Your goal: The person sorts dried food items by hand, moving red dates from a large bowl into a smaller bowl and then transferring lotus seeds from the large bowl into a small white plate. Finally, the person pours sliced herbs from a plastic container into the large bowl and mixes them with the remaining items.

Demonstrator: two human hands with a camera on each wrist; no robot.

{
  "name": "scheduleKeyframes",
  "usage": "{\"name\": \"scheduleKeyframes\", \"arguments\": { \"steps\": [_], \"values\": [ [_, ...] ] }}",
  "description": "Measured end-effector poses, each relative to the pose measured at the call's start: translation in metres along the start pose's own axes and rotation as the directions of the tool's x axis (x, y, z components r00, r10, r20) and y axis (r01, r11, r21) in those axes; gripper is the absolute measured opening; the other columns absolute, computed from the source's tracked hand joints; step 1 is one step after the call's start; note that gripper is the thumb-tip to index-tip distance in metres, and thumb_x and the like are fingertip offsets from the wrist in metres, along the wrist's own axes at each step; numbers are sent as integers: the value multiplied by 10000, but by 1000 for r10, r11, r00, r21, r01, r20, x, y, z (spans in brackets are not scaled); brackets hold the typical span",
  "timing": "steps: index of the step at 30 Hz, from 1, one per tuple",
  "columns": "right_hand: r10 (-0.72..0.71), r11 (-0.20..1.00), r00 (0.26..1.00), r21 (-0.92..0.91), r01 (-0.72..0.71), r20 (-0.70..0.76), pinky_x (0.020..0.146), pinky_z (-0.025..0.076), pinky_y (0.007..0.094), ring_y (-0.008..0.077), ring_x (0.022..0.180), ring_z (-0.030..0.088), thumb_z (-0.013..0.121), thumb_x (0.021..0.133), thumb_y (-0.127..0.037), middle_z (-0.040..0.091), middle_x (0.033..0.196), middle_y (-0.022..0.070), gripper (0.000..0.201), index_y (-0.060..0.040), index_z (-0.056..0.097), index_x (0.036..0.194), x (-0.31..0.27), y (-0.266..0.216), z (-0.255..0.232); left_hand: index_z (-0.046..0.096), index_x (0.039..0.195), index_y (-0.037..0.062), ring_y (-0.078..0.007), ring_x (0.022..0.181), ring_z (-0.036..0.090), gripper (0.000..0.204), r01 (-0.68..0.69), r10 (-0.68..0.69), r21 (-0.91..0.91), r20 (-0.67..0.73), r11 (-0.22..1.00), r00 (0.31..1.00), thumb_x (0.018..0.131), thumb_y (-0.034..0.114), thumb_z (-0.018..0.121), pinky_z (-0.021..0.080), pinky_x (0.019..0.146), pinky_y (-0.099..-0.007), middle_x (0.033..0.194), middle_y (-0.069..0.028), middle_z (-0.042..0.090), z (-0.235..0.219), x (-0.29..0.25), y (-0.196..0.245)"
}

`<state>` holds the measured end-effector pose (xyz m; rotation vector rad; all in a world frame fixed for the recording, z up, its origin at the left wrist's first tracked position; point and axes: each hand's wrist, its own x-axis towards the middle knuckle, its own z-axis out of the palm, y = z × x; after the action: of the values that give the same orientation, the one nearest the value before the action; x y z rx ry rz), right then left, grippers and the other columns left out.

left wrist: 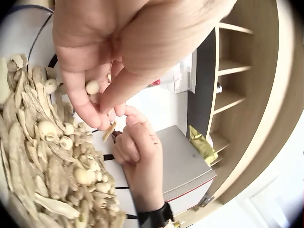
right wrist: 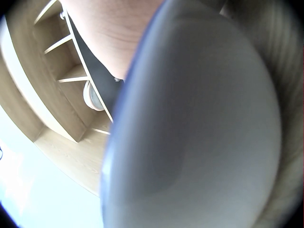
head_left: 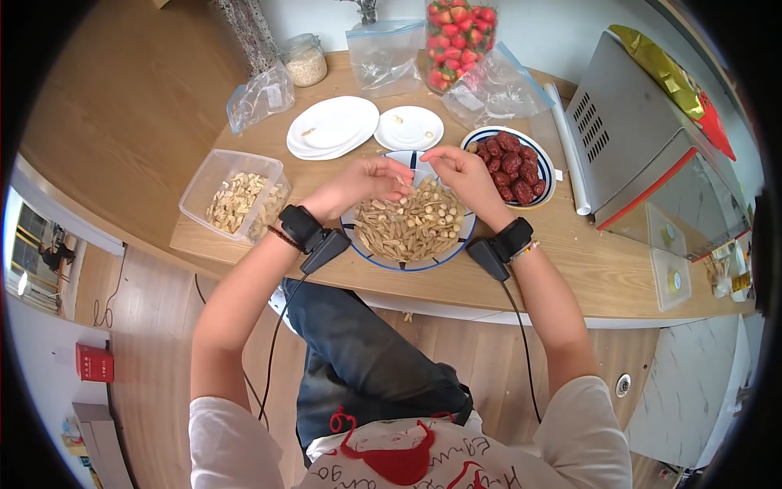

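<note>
A blue-rimmed bowl (head_left: 470,236) holds a heap of pale dried slices and round seeds (head_left: 407,228). Above its upper part, the left hand (head_left: 366,183) has its fingers curled around a round pale seed (left wrist: 92,87), seen in the left wrist view. Facing it, the right hand (head_left: 464,175) has thumb and forefinger together; a small tan sliver (left wrist: 109,131) shows near its fingertips in the left wrist view, and whether it is held I cannot tell. In the right wrist view the bowl's outer side (right wrist: 204,123) hides the right fingers.
Dark red dates (head_left: 515,167) fill a plate at right, beside a white roll (head_left: 568,147) and a grey appliance (head_left: 631,130). White plates (head_left: 332,126), (head_left: 410,128) lie behind the bowl. A plastic tub (head_left: 191,191) of pale slices stands left. Plastic bags and a strawberry jar (head_left: 460,45) stand behind.
</note>
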<state>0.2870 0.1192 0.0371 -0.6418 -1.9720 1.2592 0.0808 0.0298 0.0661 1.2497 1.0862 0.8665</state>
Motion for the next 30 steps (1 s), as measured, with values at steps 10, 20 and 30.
{"name": "scheduleKeyframes", "arguments": {
  "steps": [10,20,30],
  "values": [
    [-1,999,1000,-45,1,-3,458,261,236,34,497,313,530,876,-107,374,529,-60,166,-63,639,993,0,2,0,426,1222,-104,-213,1129,536,321,46,-91,-512,-64,858,994,934,39,428,447,989,-296,1209,-174,523,8,-7,11],
    [-12,999,1000,-44,11,-8,465,264,239,37,503,316,527,879,-101,379,535,-52,159,-53,638,983,0,1,1,435,1231,-76,-195,1122,540,342,68,-82,-281,-39,957,996,897,-21,476,435,993,-267,1204,-157,534,2,-13,7],
    [-43,999,999,-19,42,-32,492,305,228,37,537,347,546,881,-118,428,560,-42,154,-41,631,984,3,12,4,474,1171,-104,-150,1013,584,284,101,-159,-466,-87,879,983,923,32,477,504,883,-231,1122,-143,563,-3,-16,1]
  ]
}}
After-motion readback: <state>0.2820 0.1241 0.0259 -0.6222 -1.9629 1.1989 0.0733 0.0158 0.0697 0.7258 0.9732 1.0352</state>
